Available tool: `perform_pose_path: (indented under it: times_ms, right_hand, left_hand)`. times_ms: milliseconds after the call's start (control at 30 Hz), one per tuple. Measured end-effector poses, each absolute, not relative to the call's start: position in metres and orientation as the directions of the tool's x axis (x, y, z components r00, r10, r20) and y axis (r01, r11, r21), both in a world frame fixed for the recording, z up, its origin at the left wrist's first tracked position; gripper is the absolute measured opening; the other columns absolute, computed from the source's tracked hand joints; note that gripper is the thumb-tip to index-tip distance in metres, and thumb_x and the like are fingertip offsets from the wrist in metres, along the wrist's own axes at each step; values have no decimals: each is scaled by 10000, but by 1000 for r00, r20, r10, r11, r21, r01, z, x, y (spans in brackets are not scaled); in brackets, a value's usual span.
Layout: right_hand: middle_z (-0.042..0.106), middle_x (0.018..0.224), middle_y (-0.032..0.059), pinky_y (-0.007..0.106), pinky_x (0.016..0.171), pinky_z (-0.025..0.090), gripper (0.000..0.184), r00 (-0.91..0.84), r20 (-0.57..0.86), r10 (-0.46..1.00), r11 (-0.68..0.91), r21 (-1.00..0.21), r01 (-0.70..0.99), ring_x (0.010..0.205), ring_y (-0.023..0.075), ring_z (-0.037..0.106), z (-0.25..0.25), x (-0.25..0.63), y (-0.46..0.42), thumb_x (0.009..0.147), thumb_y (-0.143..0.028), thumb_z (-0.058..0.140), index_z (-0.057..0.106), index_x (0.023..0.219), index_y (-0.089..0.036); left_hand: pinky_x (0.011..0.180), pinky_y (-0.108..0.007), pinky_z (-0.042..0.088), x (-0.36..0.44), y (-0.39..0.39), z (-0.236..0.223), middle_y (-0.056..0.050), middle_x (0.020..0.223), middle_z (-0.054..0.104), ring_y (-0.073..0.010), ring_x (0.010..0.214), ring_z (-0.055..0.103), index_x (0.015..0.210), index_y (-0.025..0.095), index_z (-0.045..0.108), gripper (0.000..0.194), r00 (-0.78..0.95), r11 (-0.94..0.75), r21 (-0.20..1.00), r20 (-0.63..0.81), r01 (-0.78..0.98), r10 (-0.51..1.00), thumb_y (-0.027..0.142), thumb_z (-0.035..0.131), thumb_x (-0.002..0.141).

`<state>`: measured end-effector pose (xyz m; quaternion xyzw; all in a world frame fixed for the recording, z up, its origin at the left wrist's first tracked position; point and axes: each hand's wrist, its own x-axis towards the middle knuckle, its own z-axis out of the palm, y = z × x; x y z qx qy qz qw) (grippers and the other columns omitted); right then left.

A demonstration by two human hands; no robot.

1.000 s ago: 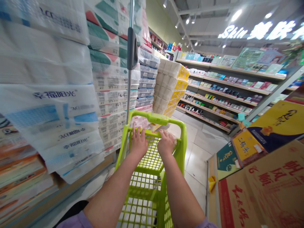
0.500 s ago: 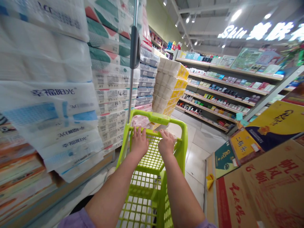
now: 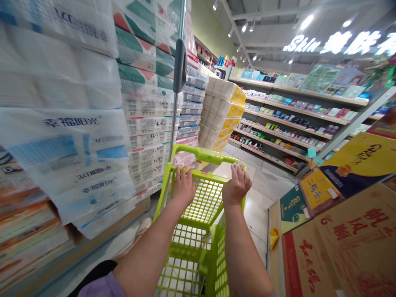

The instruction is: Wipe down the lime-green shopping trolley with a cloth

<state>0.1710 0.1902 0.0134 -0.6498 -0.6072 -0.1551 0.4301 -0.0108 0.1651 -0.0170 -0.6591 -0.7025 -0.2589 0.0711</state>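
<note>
A lime-green rolling shopping basket (image 3: 213, 225) with a gridded wall stands in front of me. My left hand (image 3: 184, 187) rests on its inner rim, fingers stretched out and apart over the edge. At the right corner of the outer frame, my right hand (image 3: 236, 187) has its fingers curled round the rim; its palm side is hidden. A clear glint shows by those fingertips. The basket's metal pull rod with a grey grip (image 3: 180, 66) rises at the left. Beyond the frame lies a pinkish plastic-wrapped pack (image 3: 185, 159).
Tall stacks of wrapped tissue packs (image 3: 62, 136) line the left side, with yellow-white packs (image 3: 219, 113) further on. Shelves of small boxed goods (image 3: 287, 111) stand ahead. Cardboard cartons (image 3: 349, 243) edge the right. Pale floor tiles (image 3: 260, 196) run between. A shoe (image 3: 144, 225) shows lower left.
My right hand has moved right, from the inner rim to the basket's right corner, and its fingers have curled. My left hand stays at the inner rim. The basket's pull rod appears slightly further right.
</note>
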Motion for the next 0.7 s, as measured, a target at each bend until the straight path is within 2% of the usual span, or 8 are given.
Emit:
perform_pose_path:
  times_ms: [100,200,300,433,600,633,700]
  right_hand:
    - [572,1313,104,533,1077,220,555,254,621,741,-28,-350,937,1330,306,346,11,170,191,781,-45,368,574,1280,-170]
    - [590,1286,119,476,1077,245,555,178,490,853,-37,-283,958,1301,297,396,8,167,192,774,-37,372,569,1283,-138]
    - [590,1285,123,419,1041,298,540,153,442,884,-26,-280,960,1226,275,480,8,166,191,783,-51,389,567,1285,-141]
    - [615,1251,100,401,997,336,551,142,436,889,5,-317,948,1150,262,530,9,162,191,756,-62,434,584,1273,-185]
    - [605,1279,48,341,1013,323,591,-70,491,868,258,-327,909,1149,208,526,8,151,191,724,-24,422,590,1259,-210]
    - [592,1297,44,339,1014,320,597,-79,501,862,277,-333,901,1150,204,524,8,150,191,722,-22,421,583,1264,-215]
    - [573,1317,55,369,1013,314,571,14,518,855,209,-370,905,1161,221,514,7,151,191,736,-42,428,581,1258,-217]
  left_hand:
    - [1094,-532,329,-10,165,-17,-163,1495,338,-383,1422,160,1386,113,390,554,-118,-8,274,439,962,891,295,459,867]
    - [1102,-549,309,-10,166,-18,-173,1492,338,-388,1423,150,1382,104,394,550,-113,-14,275,442,961,890,295,455,870]
    - [1115,-556,286,-10,166,-18,-167,1492,343,-383,1423,157,1384,111,392,553,-122,-6,279,441,960,889,296,461,868]
    - [1116,-560,284,-9,166,-19,-173,1490,345,-384,1424,153,1387,103,389,556,-125,-2,275,443,961,888,288,460,867]
    - [1085,-522,347,-10,164,-18,-169,1496,333,-382,1424,153,1385,100,385,560,-124,-3,265,458,964,880,278,468,860]
    - [1081,-515,353,-10,164,-18,-169,1495,333,-384,1423,154,1383,98,385,559,-123,-1,261,457,965,881,275,467,860]
    - [1076,-510,361,-11,164,-18,-168,1490,340,-383,1422,157,1378,101,390,552,-121,1,253,458,967,881,273,468,860]
